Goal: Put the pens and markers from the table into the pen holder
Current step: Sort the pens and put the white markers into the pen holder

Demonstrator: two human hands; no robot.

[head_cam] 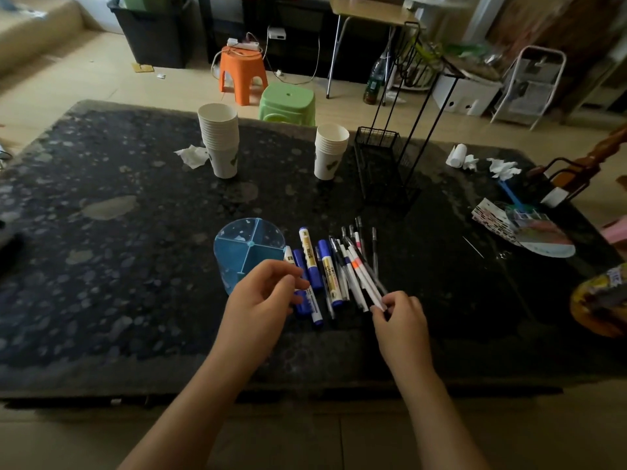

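The right hand point(400, 317) is pinched together on the near end of a white pen with an orange band point(364, 278), thumb and fingertips closed round the barrel while the far end lies across the other pens. The left hand point(263, 296) hovers with fingers loosely curled and partly apart over the near ends of the blue markers point(314, 266); whether it touches one cannot be told, and it grips nothing that shows.

The pens and markers lie in a loose fan on the dark speckled counter point(101, 266), near the middle of its near half. The thick blue-and-white markers are on the left of the fan, the thin pens point(359, 239) on the right, several overlapping.

The pen holder point(249, 244), a round translucent blue one split into compartments, stands just left of the markers and just beyond the left hand. No pen shows inside it.

Farther back stand two stacks of white paper cups point(219, 140), one left and one nearer the middle, and a black wire basket point(383, 164) to their right. Crumpled tissue point(193, 156) lies by the left stack.
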